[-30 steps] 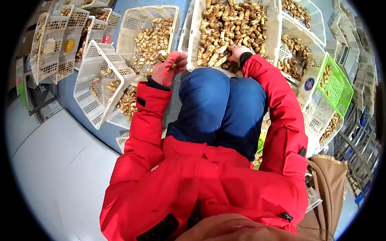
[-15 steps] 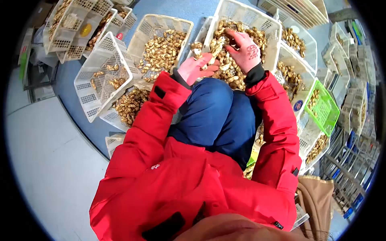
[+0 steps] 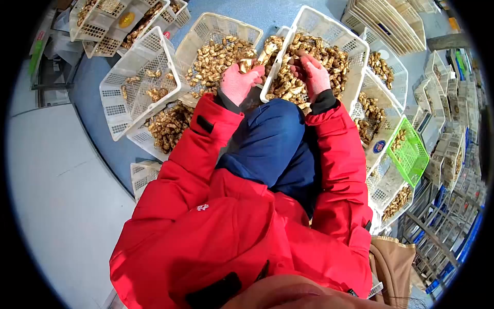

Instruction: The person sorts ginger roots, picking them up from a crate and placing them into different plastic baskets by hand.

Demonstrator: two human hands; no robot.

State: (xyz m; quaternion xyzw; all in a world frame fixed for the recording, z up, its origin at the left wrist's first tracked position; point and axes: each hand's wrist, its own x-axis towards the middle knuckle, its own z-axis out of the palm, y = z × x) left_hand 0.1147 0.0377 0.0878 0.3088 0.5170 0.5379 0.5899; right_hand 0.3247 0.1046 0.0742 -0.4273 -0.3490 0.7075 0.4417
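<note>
My left hand (image 3: 239, 82), in a pink glove, is closed on brown-and-white mushrooms. One mushroom (image 3: 246, 61) stands between thumb and fingers, and a longer mushroom (image 3: 269, 50) sticks up beside it. This hand is over the gap between two white crates. My right hand (image 3: 315, 78), gloved alike, hovers at the heap of mushrooms (image 3: 329, 59) in the white crate (image 3: 356, 69) before my knees. Its thumb and fingers are apart and curved, with nothing visible between them; some fingertips are hard to make out against the heap.
Left of centre is another white crate (image 3: 256, 34) of mushrooms. A tilted crate (image 3: 114, 109) holds a few, above a fuller pile (image 3: 170, 127). To the right are more crates, a green basket (image 3: 411, 157) and a metal rack (image 3: 432, 226). Nested crates (image 3: 393, 26) stand at the back right.
My hands have moved apart. The left went slightly left and holds mushrooms upright; the right no longer shows the pale mushroom between the hands and is lower over the crate. The view has shifted.
</note>
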